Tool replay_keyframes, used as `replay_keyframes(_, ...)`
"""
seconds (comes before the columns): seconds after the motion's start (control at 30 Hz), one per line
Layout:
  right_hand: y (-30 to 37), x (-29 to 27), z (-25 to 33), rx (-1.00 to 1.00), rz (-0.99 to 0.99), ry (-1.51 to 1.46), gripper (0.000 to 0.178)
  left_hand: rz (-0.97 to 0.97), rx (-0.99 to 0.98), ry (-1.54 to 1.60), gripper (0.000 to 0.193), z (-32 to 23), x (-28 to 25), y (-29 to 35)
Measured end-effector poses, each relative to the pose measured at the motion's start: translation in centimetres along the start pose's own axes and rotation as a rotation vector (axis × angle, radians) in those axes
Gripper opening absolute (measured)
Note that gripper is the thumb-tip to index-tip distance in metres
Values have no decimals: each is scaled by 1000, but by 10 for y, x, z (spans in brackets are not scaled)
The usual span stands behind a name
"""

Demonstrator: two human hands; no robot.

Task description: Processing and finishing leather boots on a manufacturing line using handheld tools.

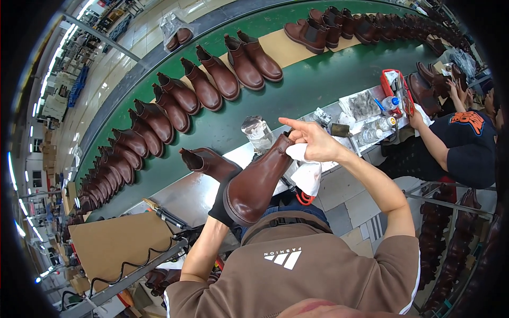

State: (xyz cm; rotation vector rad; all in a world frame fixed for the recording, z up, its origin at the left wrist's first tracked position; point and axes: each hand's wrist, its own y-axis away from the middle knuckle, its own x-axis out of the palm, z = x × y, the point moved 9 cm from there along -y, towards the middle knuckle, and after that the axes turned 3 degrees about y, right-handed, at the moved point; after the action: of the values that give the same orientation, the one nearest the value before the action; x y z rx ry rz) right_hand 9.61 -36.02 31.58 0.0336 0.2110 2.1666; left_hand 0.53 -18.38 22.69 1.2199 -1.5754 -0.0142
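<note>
A dark brown leather ankle boot [257,183] is held tilted in front of my body, its toe toward me and its opening away. My left hand [220,205], in a black glove, supports it from beneath near the toe, mostly hidden by the boot. At the boot's collar is my right hand [319,144], with the index finger stretched out to the left and the other fingers curled around a white cloth [307,175]. A second brown boot [208,162] lies on the metal ledge just beyond my left hand.
A green conveyor belt [222,127] curves past, carrying rows of brown boots [204,87]. A clear plastic-wrapped container [257,132] stands beyond the held boot. To the right are bottles [377,130], a red basket [391,79] and a co-worker [450,143]. Cardboard [122,241] sits at lower left.
</note>
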Motion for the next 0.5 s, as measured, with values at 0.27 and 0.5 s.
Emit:
replay_keyframes(0.27, 2, 1, 10, -96, -47, 149, 71, -1, 56, -82, 29, -5, 6, 2)
replay_keyframes(0.5, 1, 2, 10, -90, 10, 92, 72, -30, 20, -23, 28, -3, 11, 9)
